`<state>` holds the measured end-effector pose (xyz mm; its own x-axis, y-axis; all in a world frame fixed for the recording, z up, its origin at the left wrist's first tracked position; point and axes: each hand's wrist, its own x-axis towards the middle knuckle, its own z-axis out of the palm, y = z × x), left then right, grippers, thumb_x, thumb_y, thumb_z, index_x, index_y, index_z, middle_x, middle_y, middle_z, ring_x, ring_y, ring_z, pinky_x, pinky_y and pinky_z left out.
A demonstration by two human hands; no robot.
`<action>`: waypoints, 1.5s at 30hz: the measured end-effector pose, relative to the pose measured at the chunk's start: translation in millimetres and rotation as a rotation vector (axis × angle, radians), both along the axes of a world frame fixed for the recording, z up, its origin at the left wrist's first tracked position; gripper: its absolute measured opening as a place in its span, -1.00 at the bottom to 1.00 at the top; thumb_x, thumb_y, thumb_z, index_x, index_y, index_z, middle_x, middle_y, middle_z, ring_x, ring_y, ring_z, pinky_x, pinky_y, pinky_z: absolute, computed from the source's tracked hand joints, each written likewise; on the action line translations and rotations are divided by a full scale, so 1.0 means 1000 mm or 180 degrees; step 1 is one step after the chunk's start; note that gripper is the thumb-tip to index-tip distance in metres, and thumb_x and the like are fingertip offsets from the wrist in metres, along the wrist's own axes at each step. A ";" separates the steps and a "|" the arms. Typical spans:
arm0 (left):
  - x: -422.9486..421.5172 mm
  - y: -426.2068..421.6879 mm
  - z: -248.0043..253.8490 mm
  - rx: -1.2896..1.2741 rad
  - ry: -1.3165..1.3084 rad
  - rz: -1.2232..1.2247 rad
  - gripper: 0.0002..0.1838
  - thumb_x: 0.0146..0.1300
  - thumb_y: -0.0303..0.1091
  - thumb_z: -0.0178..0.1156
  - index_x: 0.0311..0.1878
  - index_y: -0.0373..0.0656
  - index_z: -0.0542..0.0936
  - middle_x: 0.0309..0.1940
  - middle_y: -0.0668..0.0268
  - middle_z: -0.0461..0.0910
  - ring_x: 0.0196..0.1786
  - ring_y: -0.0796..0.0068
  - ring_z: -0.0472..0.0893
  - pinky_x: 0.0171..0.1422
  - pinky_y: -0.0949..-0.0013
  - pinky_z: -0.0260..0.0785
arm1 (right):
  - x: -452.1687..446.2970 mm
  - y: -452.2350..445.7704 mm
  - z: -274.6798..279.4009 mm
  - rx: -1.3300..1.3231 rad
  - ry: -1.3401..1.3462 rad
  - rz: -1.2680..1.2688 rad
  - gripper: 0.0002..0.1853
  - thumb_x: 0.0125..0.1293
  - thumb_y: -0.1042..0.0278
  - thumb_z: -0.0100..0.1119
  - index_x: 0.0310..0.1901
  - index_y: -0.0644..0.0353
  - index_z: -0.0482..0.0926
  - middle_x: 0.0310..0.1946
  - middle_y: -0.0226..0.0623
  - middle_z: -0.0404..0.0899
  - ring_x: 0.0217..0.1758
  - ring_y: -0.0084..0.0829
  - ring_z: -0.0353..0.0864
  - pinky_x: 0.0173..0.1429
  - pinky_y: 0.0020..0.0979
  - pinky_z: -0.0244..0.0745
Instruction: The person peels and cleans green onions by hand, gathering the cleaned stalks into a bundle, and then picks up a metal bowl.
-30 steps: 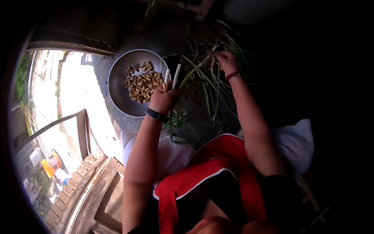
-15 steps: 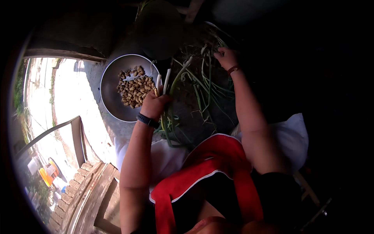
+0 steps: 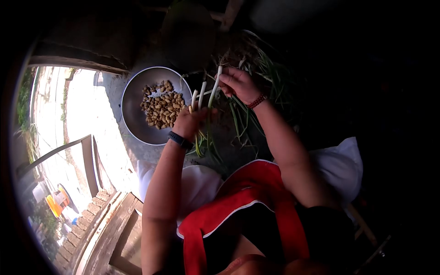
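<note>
While the left hand (image 3: 187, 123) grips white-stemmed scallions (image 3: 202, 95) beside the metal bowl (image 3: 133, 107) of peanuts (image 3: 166, 110), right hand (image 3: 239, 85) pinches another white stalk (image 3: 216, 86) near its root end, fingers closed; loose greens (image 3: 242, 120) lie close by on ground.

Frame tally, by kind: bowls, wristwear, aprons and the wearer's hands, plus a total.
Bowl: 1
Wristwear: 2 (dark band, beaded bracelet)
Red apron: 1
Hands: 2 (left hand, right hand)
Total: 6
Held stalks are left out; they overlap too much to count surely.
</note>
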<state>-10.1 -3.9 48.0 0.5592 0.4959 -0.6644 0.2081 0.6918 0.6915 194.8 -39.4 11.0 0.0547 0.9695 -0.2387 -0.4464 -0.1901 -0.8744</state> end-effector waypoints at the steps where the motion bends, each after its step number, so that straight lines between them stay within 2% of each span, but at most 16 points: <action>1: 0.004 -0.001 0.001 -0.0087 -0.0194 0.0290 -0.79 0.22 -0.40 0.05 -0.11 -0.26 0.52 -0.29 0.24 0.62 -0.36 0.62 0.53 -0.25 0.51 0.38 | -0.012 -0.002 0.006 -0.0009 -0.0073 0.0061 -0.87 0.30 0.35 0.03 -0.32 0.23 0.48 -0.53 -0.49 0.47 -0.59 -0.73 0.37 -0.55 -0.66 0.29; 2: 0.007 -0.002 0.001 -0.0173 -0.0392 0.0576 -0.78 0.24 -0.39 0.04 -0.10 -0.25 0.51 -0.27 0.23 0.63 -0.36 0.61 0.54 -0.24 0.50 0.38 | -0.022 -0.006 0.001 -0.0041 -0.0321 0.0146 -0.89 0.29 0.39 0.05 -0.26 0.24 0.48 -0.50 -0.51 0.49 -0.57 -0.74 0.40 -0.52 -0.66 0.32; 6: 0.006 -0.004 -0.006 0.0128 -0.0334 0.0735 -0.86 0.25 -0.34 0.07 -0.30 -0.20 0.53 -0.51 0.36 0.55 -0.50 0.62 0.49 -0.42 0.56 0.32 | -0.033 -0.018 0.004 0.0070 -0.0883 0.0502 -0.88 0.25 0.43 0.11 -0.21 0.24 0.53 -0.47 -0.49 0.51 -0.54 -0.74 0.42 -0.48 -0.67 0.34; 9: -0.002 -0.001 -0.007 0.0313 -0.0071 0.0141 -0.91 0.25 -0.36 0.09 -0.33 -0.14 0.45 -0.60 0.45 0.45 -0.61 0.68 0.40 -0.54 0.61 0.23 | -0.005 -0.020 0.001 0.0184 -0.1479 0.0476 -0.89 0.21 0.43 0.15 -0.25 0.24 0.57 -0.47 -0.48 0.52 -0.55 -0.75 0.42 -0.48 -0.67 0.34; 11: -0.002 -0.002 -0.004 0.0426 -0.0025 -0.0007 -0.89 0.25 -0.34 0.11 -0.36 -0.12 0.43 -0.63 0.47 0.43 -0.66 0.70 0.33 -0.59 0.60 0.15 | 0.015 -0.018 0.008 0.0019 -0.1778 0.0308 -0.90 0.18 0.44 0.18 -0.29 0.26 0.59 -0.47 -0.46 0.52 -0.50 -0.72 0.45 -0.43 -0.63 0.36; 17: 0.006 -0.003 0.003 0.0615 0.0248 -0.0084 -0.88 0.23 -0.33 0.12 -0.36 -0.12 0.42 -0.66 0.48 0.40 -0.69 0.71 0.29 -0.62 0.60 0.10 | 0.011 -0.014 -0.003 0.0697 -0.3027 -0.0234 -0.90 0.12 0.48 0.22 -0.31 0.25 0.60 -0.46 -0.46 0.55 -0.39 -0.66 0.49 -0.33 -0.58 0.38; 20: 0.003 -0.004 -0.003 0.0707 0.0378 -0.0178 -0.88 0.23 -0.33 0.13 -0.37 -0.12 0.43 -0.66 0.48 0.40 -0.69 0.71 0.29 -0.62 0.60 0.10 | 0.012 -0.018 -0.010 0.0641 -0.3338 -0.0005 -0.84 0.08 0.53 0.17 -0.25 0.23 0.57 -0.30 -0.33 0.58 -0.41 -0.55 0.52 -0.28 -0.49 0.41; 23: -0.001 -0.004 -0.005 0.0489 0.0368 -0.0068 -0.86 0.22 -0.34 0.13 -0.41 -0.13 0.44 -0.68 0.47 0.40 -0.69 0.69 0.30 -0.64 0.58 0.11 | 0.016 -0.021 0.006 0.0244 -0.2278 -0.0117 -0.70 0.07 0.61 0.08 -0.10 0.20 0.51 -0.03 -0.29 0.50 -0.35 -0.55 0.55 -0.24 -0.47 0.43; 26: -0.005 -0.001 -0.004 0.0202 0.0176 -0.0068 -0.85 0.22 -0.33 0.14 -0.43 -0.14 0.45 -0.69 0.44 0.40 -0.71 0.66 0.31 -0.65 0.57 0.12 | 0.005 -0.016 0.032 0.0679 -0.2293 0.0802 -0.60 0.06 0.66 0.02 0.00 0.21 0.45 0.12 -0.28 0.39 -0.26 -0.51 0.56 -0.17 -0.47 0.44; 28: -0.006 0.001 -0.001 0.0038 0.0057 -0.0116 -0.85 0.22 -0.32 0.14 -0.44 -0.14 0.46 -0.69 0.45 0.40 -0.70 0.67 0.32 -0.63 0.58 0.13 | -0.013 -0.016 0.015 0.1325 -0.2306 0.0962 -0.70 0.10 0.61 0.05 -0.08 0.23 0.49 -0.05 -0.25 0.49 -0.15 -0.41 0.54 -0.07 -0.47 0.41; 30: -0.006 0.004 0.008 -0.0111 -0.0003 -0.0117 -0.84 0.23 -0.30 0.13 -0.43 -0.12 0.47 -0.67 0.49 0.39 -0.68 0.69 0.33 -0.60 0.60 0.13 | -0.012 -0.020 0.012 0.0754 -0.2186 0.1177 -0.77 0.16 0.52 0.06 -0.12 0.23 0.51 -0.21 -0.25 0.54 -0.19 -0.41 0.56 -0.09 -0.46 0.42; 33: -0.007 0.005 0.003 -0.0192 -0.0055 0.0037 -0.86 0.22 -0.32 0.14 -0.40 -0.13 0.47 -0.65 0.48 0.40 -0.67 0.68 0.33 -0.60 0.60 0.14 | -0.008 -0.022 0.009 0.0794 -0.2354 0.1123 -0.78 0.19 0.52 0.06 -0.10 0.23 0.50 -0.28 -0.29 0.56 -0.27 -0.44 0.57 -0.17 -0.47 0.44; 36: -0.006 0.009 0.004 0.0505 -0.0097 -0.0199 -0.88 0.20 -0.35 0.16 -0.37 -0.14 0.46 -0.65 0.47 0.41 -0.68 0.67 0.32 -0.61 0.59 0.13 | -0.011 -0.020 0.005 0.1220 -0.3056 0.0674 -0.86 0.17 0.44 0.08 -0.23 0.24 0.50 -0.29 -0.24 0.56 -0.32 -0.24 0.60 -0.25 -0.35 0.48; 39: -0.009 0.013 0.006 0.1014 0.0323 -0.0314 -0.89 0.19 -0.37 0.18 -0.34 -0.16 0.46 -0.64 0.46 0.41 -0.68 0.67 0.32 -0.61 0.58 0.13 | -0.015 -0.022 0.014 0.1480 -0.3843 0.0646 -0.92 0.13 0.42 0.07 -0.36 0.23 0.45 -0.38 -0.21 0.53 -0.35 -0.17 0.57 -0.33 -0.29 0.48; 43: -0.013 0.020 0.009 0.0429 0.0292 -0.0162 -0.91 0.20 -0.39 0.15 -0.32 -0.17 0.46 -0.65 0.46 0.40 -0.67 0.69 0.32 -0.62 0.59 0.12 | -0.020 -0.020 0.015 0.1494 -0.4484 0.1091 -0.88 0.05 0.48 0.08 -0.35 0.26 0.41 -0.40 -0.18 0.49 -0.39 -0.14 0.54 -0.39 -0.28 0.44; 45: -0.015 0.019 0.013 0.0483 0.0303 -0.0113 -0.90 0.20 -0.37 0.16 -0.34 -0.16 0.47 -0.65 0.47 0.42 -0.66 0.71 0.32 -0.59 0.60 0.12 | -0.022 -0.020 0.018 0.1627 -0.4556 0.1293 -0.91 0.04 0.48 0.05 -0.39 0.25 0.40 -0.44 -0.19 0.47 -0.45 -0.14 0.52 -0.43 -0.27 0.44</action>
<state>-24.7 15.5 60.7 0.5163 0.5755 -0.6342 0.3000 0.5721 0.7633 172.7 -59.2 28.5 -0.3350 0.9338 0.1258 0.7812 0.3498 -0.5170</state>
